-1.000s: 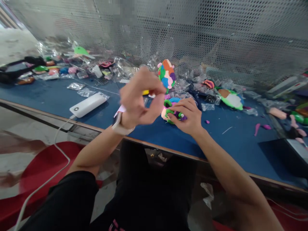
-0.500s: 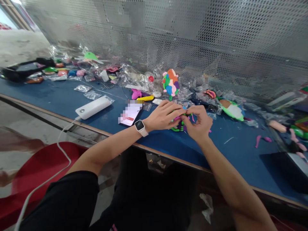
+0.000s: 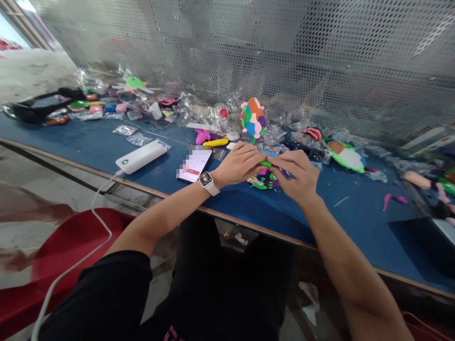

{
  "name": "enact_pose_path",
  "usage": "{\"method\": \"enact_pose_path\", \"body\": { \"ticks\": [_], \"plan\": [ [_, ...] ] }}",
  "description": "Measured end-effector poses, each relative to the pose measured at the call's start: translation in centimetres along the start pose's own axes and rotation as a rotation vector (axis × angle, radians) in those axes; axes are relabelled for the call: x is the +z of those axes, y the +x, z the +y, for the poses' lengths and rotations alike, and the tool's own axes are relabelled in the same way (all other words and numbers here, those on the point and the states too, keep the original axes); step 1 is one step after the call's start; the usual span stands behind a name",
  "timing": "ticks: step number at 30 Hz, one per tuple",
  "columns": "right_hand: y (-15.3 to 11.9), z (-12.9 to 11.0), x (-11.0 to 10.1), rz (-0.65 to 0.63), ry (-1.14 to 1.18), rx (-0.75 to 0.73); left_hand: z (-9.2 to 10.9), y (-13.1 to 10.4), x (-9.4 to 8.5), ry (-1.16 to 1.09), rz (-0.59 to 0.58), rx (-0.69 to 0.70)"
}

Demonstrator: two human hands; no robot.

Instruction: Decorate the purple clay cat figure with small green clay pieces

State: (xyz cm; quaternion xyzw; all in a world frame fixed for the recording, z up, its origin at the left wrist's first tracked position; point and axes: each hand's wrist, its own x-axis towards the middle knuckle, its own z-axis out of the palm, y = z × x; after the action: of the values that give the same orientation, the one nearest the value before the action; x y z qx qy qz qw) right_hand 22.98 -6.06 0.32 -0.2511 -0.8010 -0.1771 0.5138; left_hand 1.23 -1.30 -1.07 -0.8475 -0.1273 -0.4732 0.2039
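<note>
A multicoloured modelling-clay figure (image 3: 263, 181), purple, green and pink, sits just above the blue table under my fingers. My left hand (image 3: 239, 163), with a white watch on its wrist, has its fingertips closed on the figure's upper left. From the other side, the thumb and fingers of my right hand (image 3: 297, 174) pinch at its top, where a green clay piece (image 3: 265, 163) shows between the two hands. Blue clay (image 3: 269, 154) peeks out just behind my fingertips. Much of the figure is hidden by my hands.
Left of my hands lie a phone (image 3: 195, 165) and a white power bank (image 3: 142, 156) with a cable. Behind stands a patchwork clay piece (image 3: 253, 119), near a yellow clay strip (image 3: 216, 142). A green-edged clay piece (image 3: 346, 157) and a dark box (image 3: 426, 241) are rightward.
My right hand's fingers have straightened from a curled pinch and lie flatter over the figure's top. More of the green clay and the figure's lower part shows. The view has shifted slightly.
</note>
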Motion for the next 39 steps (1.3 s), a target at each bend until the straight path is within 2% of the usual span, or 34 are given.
{"method": "enact_pose_path", "body": {
  "ticks": [6, 9, 12, 14, 16, 18, 21, 23, 25, 26, 32, 39],
  "plan": [
    [-0.3, 0.3, -0.4, 0.004, -0.102, -0.188, 0.0, -0.5, 0.6, 0.003, -0.105, -0.013],
    [-0.4, 0.0, -0.3, -0.021, -0.108, -0.229, 0.1, -0.7, 0.7, -0.004, -0.144, -0.021],
    [-0.5, -0.3, 0.2, -0.042, -0.108, -0.218, 0.0, -0.7, -0.2, 0.026, -0.178, -0.019],
    [-0.4, -0.4, 0.5, -0.030, -0.111, -0.207, -0.4, -0.8, -1.6, 0.096, -0.206, -0.047],
    [-0.2, -0.4, 0.8, -0.005, -0.117, -0.195, -1.3, -1.2, -3.6, 0.197, -0.161, -0.207],
    [-0.1, -0.3, 0.9, 0.009, -0.114, -0.188, -2.4, -1.8, -5.7, 0.340, -0.131, -0.541],
    [0.0, -0.2, 0.9, 0.025, -0.105, -0.180, -3.4, -3.1, -8.0, 0.500, -0.345, -0.971],
    [0.1, -0.2, 0.9, 0.027, -0.102, -0.189, -3.3, -3.7, -8.5, 0.531, -0.558, -1.123],
    [0.1, -0.2, 1.0, 0.028, -0.105, -0.208, -2.8, -4.0, -8.2, 0.517, -0.697, -1.162],
    [0.1, -0.2, 1.0, 0.030, -0.108, -0.214, -2.5, -4.0, -7.9, 0.517, -0.728, -1.167],
    [-0.2, 0.1, 1.3, 0.016, -0.132, -0.205, -2.1, -3.9, -7.3, 0.541, -0.790, -1.229],
    [-0.4, 0.2, 1.4, -0.017, -0.081, -0.140, -2.8, -4.9, -7.2, 0.524, -0.803, -1.200]
  ]
}}
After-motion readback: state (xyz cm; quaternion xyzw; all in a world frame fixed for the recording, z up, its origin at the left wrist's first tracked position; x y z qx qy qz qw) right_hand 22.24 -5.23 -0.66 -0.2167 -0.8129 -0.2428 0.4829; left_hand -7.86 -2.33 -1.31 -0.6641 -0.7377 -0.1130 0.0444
